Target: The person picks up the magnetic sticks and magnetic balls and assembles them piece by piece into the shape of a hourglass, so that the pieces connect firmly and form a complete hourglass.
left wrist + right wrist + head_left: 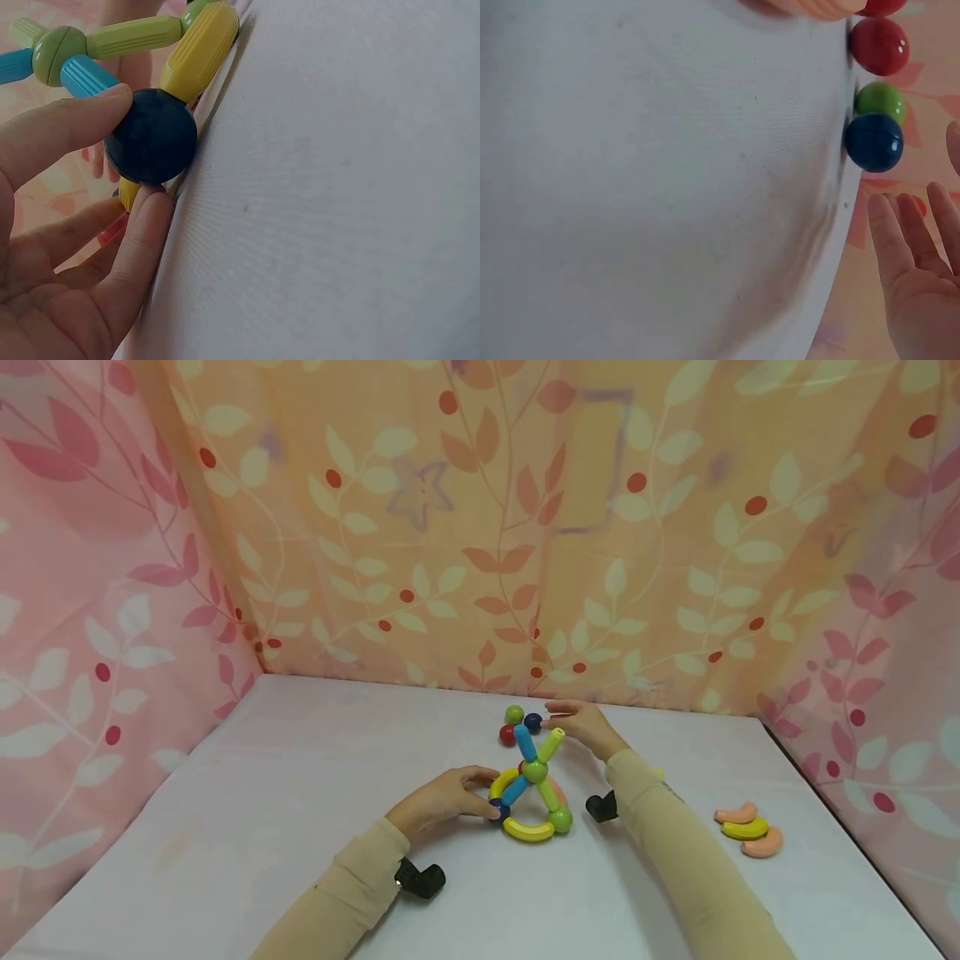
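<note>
A construction of magnetic rods and balls stands on the table. Its base has yellow curved rods [528, 831] and corner balls, one of them green [560, 819]. Blue and green straight rods lean together at an upper green ball [535, 771], with a blue rod [525, 743] and a green rod [552, 746] sticking up from it. My left hand [448, 795] pinches the dark blue corner ball [154, 136] between thumb and fingertips. Behind the construction, my right hand [588, 725] reaches with extended fingers beside a loose dark blue ball [874, 142], holding nothing.
A loose green ball [514, 714] and red ball [507, 735] lie by the loose blue one at the back. Peach [762, 843] and yellow [745, 828] curved rods lie at the right. Patterned curtains [480, 527] surround the table [225, 827].
</note>
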The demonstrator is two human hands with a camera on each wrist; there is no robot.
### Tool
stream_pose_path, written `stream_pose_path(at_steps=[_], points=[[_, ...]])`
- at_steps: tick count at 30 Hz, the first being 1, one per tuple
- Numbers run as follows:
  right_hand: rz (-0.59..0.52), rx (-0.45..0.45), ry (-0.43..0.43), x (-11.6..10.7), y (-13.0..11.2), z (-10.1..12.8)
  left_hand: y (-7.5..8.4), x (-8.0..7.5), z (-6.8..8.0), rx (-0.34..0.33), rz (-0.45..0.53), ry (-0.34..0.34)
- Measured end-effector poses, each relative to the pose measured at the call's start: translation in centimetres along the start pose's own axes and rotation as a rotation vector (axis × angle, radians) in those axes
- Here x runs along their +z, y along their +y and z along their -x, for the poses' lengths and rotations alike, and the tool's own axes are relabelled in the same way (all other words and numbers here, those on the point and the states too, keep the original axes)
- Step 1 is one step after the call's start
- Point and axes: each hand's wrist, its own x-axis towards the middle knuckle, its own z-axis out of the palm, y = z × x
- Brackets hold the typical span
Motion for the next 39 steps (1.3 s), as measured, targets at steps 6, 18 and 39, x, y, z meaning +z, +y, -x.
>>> stream_pose_path(at_steps=[6,18,39], points=[[0.057,0.024,-0.047,0.2,0.4,-0.8,0.0,0.1,0.1,-0.001,0.007,-0.004],[0.137,0.043,-0.095,1.6,-0.1,-1.4,-0.5,0.3,0.0,-0.006,0.014,-0.006],[-0.080,-0.013,-0.045,-0.8,0.1,1.5,-0.5,0.0,-0.2,0.017,0.008,0.000]])
